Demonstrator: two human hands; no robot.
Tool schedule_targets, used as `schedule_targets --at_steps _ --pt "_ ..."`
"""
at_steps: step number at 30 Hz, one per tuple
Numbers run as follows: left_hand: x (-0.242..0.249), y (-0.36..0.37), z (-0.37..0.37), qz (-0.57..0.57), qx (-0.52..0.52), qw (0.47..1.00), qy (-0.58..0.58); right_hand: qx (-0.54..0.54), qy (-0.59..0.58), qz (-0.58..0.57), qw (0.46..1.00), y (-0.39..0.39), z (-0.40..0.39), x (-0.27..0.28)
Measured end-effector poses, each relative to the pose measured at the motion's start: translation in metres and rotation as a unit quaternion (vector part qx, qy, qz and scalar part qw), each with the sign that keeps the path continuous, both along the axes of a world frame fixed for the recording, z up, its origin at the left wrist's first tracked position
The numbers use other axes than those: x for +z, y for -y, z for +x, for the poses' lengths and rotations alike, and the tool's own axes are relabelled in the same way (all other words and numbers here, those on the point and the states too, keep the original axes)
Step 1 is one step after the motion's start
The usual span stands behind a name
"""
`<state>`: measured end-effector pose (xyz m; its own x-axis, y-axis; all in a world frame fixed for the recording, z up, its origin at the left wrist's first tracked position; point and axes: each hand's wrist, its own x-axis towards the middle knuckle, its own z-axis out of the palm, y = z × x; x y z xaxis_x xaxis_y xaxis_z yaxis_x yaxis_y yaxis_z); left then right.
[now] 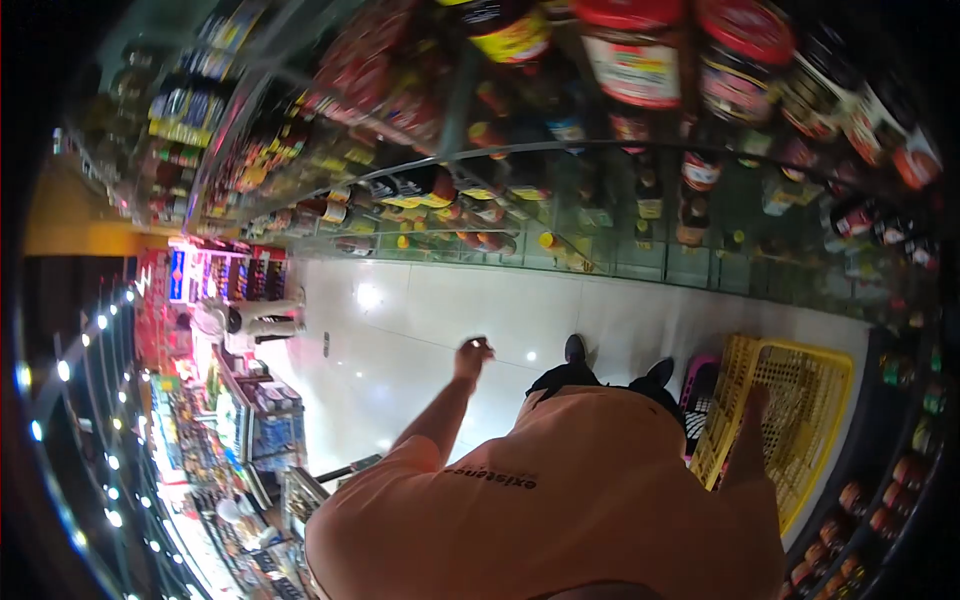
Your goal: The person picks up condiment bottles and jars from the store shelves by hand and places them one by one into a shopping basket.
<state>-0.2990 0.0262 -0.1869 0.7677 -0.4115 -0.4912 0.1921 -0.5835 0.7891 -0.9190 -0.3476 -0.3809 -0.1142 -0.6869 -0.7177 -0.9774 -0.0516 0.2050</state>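
My left hand [474, 357] hangs out over the pale floor with its fingers curled in; I cannot tell what, if anything, is in them. A small bright spot shows at its fingertips. On the other side, my right arm reaches down over a yellow plastic basket [845, 375], and my right hand [758, 402] overlaps the basket's slatted side in this view, its fingers not distinct. Beside the yellow basket, a purple basket [699, 372] shows partly, close to my shoe.
Glass shelves ahead carry many bottles and jars, among them a red-lidded jar [630, 60]. Round jars [855, 497] line the lower right. A person [235, 320] is farther off at the left, near a lit display [215, 275]. Glossy floor tiles [420, 300] lie between.
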Motion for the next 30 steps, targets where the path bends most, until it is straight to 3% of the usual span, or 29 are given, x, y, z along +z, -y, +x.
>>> schedule_targets --at_steps 2,3,4,5,6,7,8,10,11,12,13,15,18,20,21,25,30 --pt "0.015 0.023 0.06 -0.059 0.095 0.987 0.113 0.199 -0.152 -0.028 0.968 -0.031 -0.026 -0.018" --pt "0.049 0.05 0.081 -0.153 0.148 0.966 0.147 0.368 -0.238 0.007 0.899 -0.04 -0.022 0.008" --pt "0.072 0.067 0.112 -0.189 0.151 0.95 0.197 0.519 -0.318 0.046 0.792 -0.05 -0.019 0.032" --pt "0.099 0.084 0.141 -0.2 0.138 0.935 0.257 0.429 -0.316 0.003 0.846 -0.067 -0.024 0.027" --pt "0.132 0.098 0.165 -0.218 0.099 0.921 0.308 0.381 -0.317 -0.022 0.868 -0.078 -0.024 0.021" --pt "0.135 0.111 0.202 -0.249 0.139 0.903 0.322 0.334 -0.317 -0.05 0.887 -0.088 -0.024 0.015" --pt "0.154 0.126 0.222 -0.294 0.131 0.889 0.325 0.208 -0.277 -0.123 0.93 -0.102 -0.008 0.027" --pt "0.178 0.153 0.264 -0.344 0.118 0.868 0.337 0.077 -0.235 -0.203 0.947 -0.124 0.012 0.036" --pt "0.181 0.167 0.288 -0.349 0.113 0.863 0.348 -0.043 -0.104 -0.278 0.954 -0.133 0.02 0.032" --pt "0.187 0.181 0.305 -0.322 0.112 0.846 0.41 -0.148 0.038 -0.354 0.923 -0.142 0.04 0.045" --pt "0.19 0.189 0.316 -0.335 0.085 0.852 0.393 -0.187 0.053 -0.383 0.903 -0.151 0.056 0.06" --pt "0.213 0.201 0.319 -0.352 0.056 0.858 0.37 -0.258 0.086 -0.444 0.854 -0.171 0.126 0.143" --pt "0.213 0.211 0.328 -0.322 -0.002 0.878 0.353 -0.274 0.109 -0.459 0.838 -0.188 0.121 0.138" --pt "0.207 0.217 0.334 -0.376 -0.038 0.841 0.388 -0.264 0.115 -0.442 0.85 -0.206 0.122 0.143" --pt "0.204 0.216 0.335 -0.372 -0.042 0.851 0.368 -0.248 0.126 -0.423 0.863 -0.211 0.124 0.148" --pt "0.181 0.215 0.344 -0.371 -0.027 0.854 0.363 -0.278 0.126 -0.4 0.864 -0.237 0.149 0.16" --pt "0.199 0.184 0.307 -0.402 0.028 0.857 0.322 -0.238 0.162 -0.461 0.839 -0.259 0.164 0.134"
